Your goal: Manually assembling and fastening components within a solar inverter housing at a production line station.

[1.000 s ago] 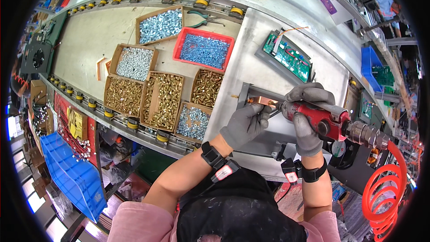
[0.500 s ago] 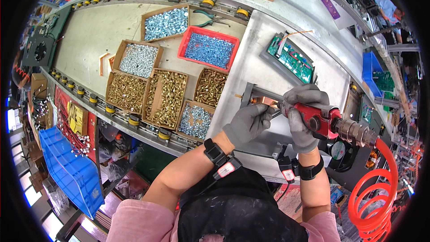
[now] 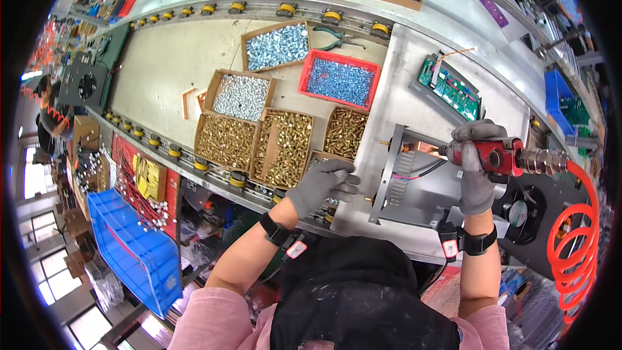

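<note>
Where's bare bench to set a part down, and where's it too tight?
Free: the beige mat left of the screw boxes, up to the roller rail; also bare metal plate between the red tray and the green circuit board. Crowded: the box cluster around the left hand, and the bracket by the right hand with its red driver.

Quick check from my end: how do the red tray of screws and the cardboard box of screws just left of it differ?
The red tray is plastic with bright red walls; the cardboard box is plain brown. The tray's screws look bluish, while the box's look paler and silvery. The tray sits beside the grey metal plate, the box farther left. Both are open, shallow and full of small screws, out of reach of either hand's grip.
</note>
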